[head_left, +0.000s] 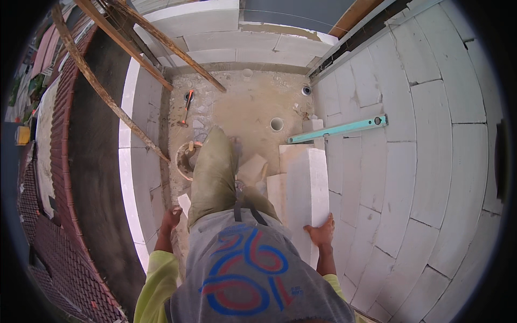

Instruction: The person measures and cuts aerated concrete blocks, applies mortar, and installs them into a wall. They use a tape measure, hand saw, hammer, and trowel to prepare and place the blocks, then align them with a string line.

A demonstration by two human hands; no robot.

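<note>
My right hand [321, 232] grips the near end of a long white lightweight concrete block [301, 188], thumb toward its left face and fingers along its right edge. The block stands on edge beside my right leg, close to the right wall. On the other side, my left hand [172, 216] is low by the left wall, its fingers curled. A small white piece [184, 203] shows right at those fingertips; what the fingers hold, if anything, is unclear. A round mortar bucket [187, 160] stands by my left knee, partly hidden by my leg.
A turquoise spirit level [339, 129] leans against the right block wall [398, 177]. A hammer [186, 109] lies on the dusty floor, near a pipe opening [277, 124]. Wooden poles [107, 97] slant over the low left wall [127, 177]; tiled roofs [64, 258] lie beyond.
</note>
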